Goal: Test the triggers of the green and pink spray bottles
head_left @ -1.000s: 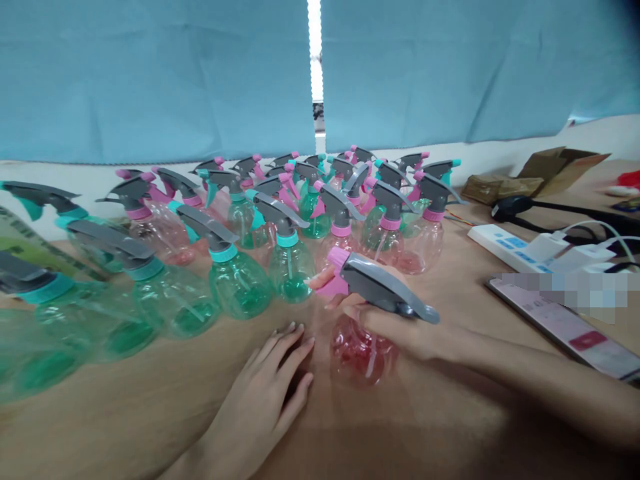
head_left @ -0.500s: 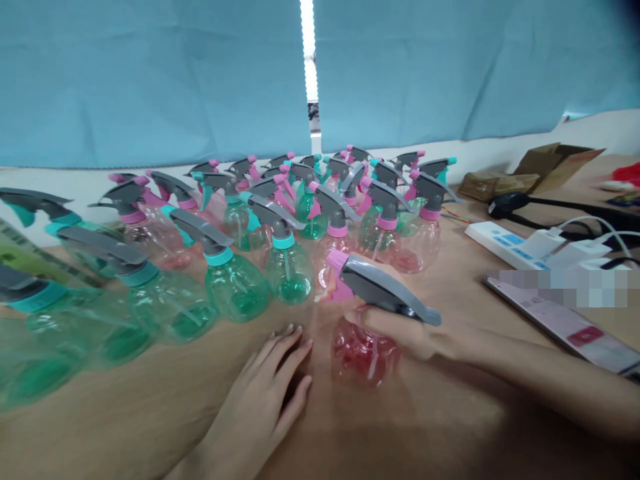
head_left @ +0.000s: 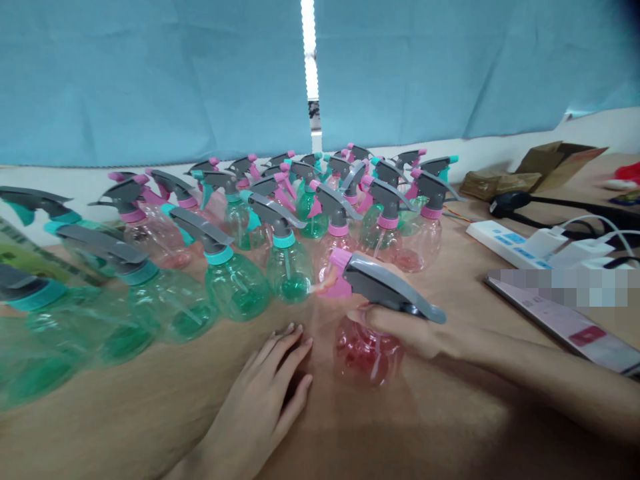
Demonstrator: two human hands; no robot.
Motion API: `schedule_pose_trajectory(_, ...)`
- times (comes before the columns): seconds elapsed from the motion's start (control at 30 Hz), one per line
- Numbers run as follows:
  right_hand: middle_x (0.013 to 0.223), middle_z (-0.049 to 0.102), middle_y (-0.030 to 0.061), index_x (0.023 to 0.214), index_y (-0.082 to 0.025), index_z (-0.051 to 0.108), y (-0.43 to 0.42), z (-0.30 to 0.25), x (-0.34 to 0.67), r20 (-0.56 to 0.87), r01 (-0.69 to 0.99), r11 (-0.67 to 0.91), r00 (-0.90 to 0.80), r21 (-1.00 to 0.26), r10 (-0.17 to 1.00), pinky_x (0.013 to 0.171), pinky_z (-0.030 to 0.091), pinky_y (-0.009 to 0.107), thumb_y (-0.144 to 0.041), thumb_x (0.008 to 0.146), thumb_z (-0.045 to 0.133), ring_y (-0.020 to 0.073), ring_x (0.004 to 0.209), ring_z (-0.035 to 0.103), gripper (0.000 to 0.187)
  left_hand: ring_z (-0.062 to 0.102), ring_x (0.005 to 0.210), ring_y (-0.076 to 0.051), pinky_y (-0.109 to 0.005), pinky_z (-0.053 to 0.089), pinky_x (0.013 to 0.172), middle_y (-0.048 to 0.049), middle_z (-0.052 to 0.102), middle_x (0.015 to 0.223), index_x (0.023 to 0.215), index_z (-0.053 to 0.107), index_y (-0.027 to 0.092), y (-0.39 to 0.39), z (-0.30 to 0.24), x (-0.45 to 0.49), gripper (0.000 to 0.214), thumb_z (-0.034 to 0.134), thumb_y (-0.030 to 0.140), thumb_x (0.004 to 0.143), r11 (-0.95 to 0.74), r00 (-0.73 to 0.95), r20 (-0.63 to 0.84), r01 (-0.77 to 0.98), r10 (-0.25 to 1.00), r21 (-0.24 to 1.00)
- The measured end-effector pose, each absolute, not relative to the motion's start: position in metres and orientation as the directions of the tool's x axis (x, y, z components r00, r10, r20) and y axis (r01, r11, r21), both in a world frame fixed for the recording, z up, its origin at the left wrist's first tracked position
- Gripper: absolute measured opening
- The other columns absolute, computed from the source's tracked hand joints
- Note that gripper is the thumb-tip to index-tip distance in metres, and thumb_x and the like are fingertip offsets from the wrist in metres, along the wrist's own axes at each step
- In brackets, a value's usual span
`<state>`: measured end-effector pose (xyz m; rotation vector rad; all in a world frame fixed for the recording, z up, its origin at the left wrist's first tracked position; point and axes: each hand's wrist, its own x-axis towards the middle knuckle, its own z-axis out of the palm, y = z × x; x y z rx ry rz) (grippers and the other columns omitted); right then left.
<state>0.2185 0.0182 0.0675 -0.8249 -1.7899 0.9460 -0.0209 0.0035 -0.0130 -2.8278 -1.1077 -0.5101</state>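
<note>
head view: right hand point(head_left: 400, 330) is closing around the neck of the pink spray bottle point(head_left: 367, 353), just under its grey trigger head point(head_left: 390, 293), with a fingertip seemingly lying at the pink trigger; cannot tell whether it is squeezing. the bottle is standing upright on the table point(head_left: 150, 413), its body directly below the grip. left hand point(head_left: 270, 393) is lying flat and open on the wood just left of the grip, holding nothing, near the bottle but apart from it. ahead of the grip a green bottle point(head_left: 287, 270) is standing near the nozzle, the crowd of bottles point(head_left: 340, 200) beyond it. judging: the step in hand is working this one bottle at its trigger head; a next move is calling for a firm neck hold and clearance from the green bottle in front.
</note>
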Motion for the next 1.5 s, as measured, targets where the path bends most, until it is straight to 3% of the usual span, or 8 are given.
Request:
schedule_pose_trajectory(0.17,0.063,0.043,-0.0066,0.087,-0.022,0.054,0.020,0.069,0.214,0.415,0.099,0.468,-0.331,-0.878,0.848,0.048,0.029,0.023,-0.006,0.065,0.046,0.0091,0.051,0.036,0.029,0.049,0.124,-0.026,-0.045,0.042,0.101,-0.0093,0.052,0.136,0.132,0.046,0.018,0.003,-0.011,-0.020,0.037,0.041,0.030,0.098,-0.736,0.685,0.321,0.675,0.655,0.061)
schedule_pose_trajectory(0.37,0.062,0.043,-0.0057,0.079,-0.020,0.053,0.022,0.070,0.213,0.378,0.144,0.438,-0.316,-0.887,0.870,0.048,0.030,0.024,-0.011,0.066,0.048,0.0093,0.051,0.036,0.017,0.050,0.123,-0.026,-0.044,0.041,0.102,-0.0085,0.053,0.136,0.132,0.047,0.019,0.002,-0.011,-0.020,0.037,0.041,0.030,0.097,-0.732,0.679,0.318,0.676,0.662,0.079)
schedule_pose_trajectory(0.6,0.069,0.050,-0.0035,0.080,-0.020,0.054,0.023,0.068,0.211,0.397,0.108,0.449,-0.320,-0.887,0.860,0.052,0.035,0.024,-0.010,0.067,0.048,0.0094,0.057,0.043,0.018,0.050,0.123,-0.025,-0.044,0.041,0.102,-0.0084,0.053,0.136,0.132,0.046,0.019,0.002,-0.010,-0.018,0.037,0.040,0.029,0.098,-0.731,0.677,0.317,0.677,0.665,0.086)
schedule_pose_trajectory(0.83,0.061,0.047,-0.0051,0.080,-0.021,0.057,0.021,0.067,0.213,0.395,0.170,0.455,-0.296,-0.874,0.869,0.050,0.037,0.023,-0.013,0.071,0.052,0.0090,0.052,0.040,0.014,0.050,0.123,-0.026,-0.045,0.041,0.102,-0.0089,0.053,0.135,0.132,0.046,0.019,0.002,-0.009,-0.018,0.036,0.041,0.029,0.098,-0.730,0.677,0.314,0.678,0.665,0.086)
schedule_pose_trajectory(1.07,0.060,0.048,-0.0055,0.090,-0.020,0.061,0.020,0.068,0.213,0.370,0.164,0.430,-0.301,-0.888,0.879,0.055,0.043,0.024,-0.011,0.068,0.051,0.0094,0.052,0.043,0.026,0.050,0.123,-0.025,-0.044,0.040,0.103,-0.0083,0.053,0.136,0.132,0.046,0.020,0.002,-0.010,-0.019,0.036,0.041,0.029,0.098,-0.736,0.679,0.323,0.671,0.659,0.089)
schedule_pose_trajectory(1.17,0.070,0.057,-0.0033,0.096,-0.020,0.062,0.019,0.070,0.212,0.351,0.130,0.403,-0.300,-0.906,0.887,0.060,0.045,0.024,-0.008,0.066,0.049,0.0097,0.057,0.050,0.035,0.049,0.124,-0.025,-0.043,0.040,0.103,-0.0086,0.052,0.136,0.132,0.045,0.019,0.002,-0.009,-0.019,0.036,0.041,0.029,0.098,-0.732,0.679,0.314,0.676,0.663,0.085)
schedule_pose_trajectory(1.27,0.078,0.060,-0.0020,0.092,-0.019,0.062,0.018,0.073,0.210,0.366,0.112,0.409,-0.282,-0.905,0.887,0.058,0.044,0.021,-0.008,0.067,0.049,0.0093,0.062,0.054,0.029,0.049,0.124,-0.025,-0.043,0.041,0.103,-0.0089,0.052,0.136,0.132,0.046,0.019,0.002,-0.009,-0.018,0.036,0.042,0.028,0.097,-0.732,0.682,0.309,0.677,0.663,0.078)
schedule_pose_trajectory(1.5,0.073,0.056,-0.0040,0.088,-0.018,0.060,0.017,0.077,0.209,0.369,0.138,0.418,-0.280,-0.898,0.886,0.051,0.040,0.019,-0.006,0.067,0.049,0.0063,0.054,0.046,0.026,0.049,0.124,-0.025,-0.044,0.041,0.102,-0.0094,0.052,0.135,0.132,0.045,0.018,0.001,-0.008,-0.018,0.036,0.041,0.027,0.098,-0.737,0.688,0.307,0.673,0.658,0.072)
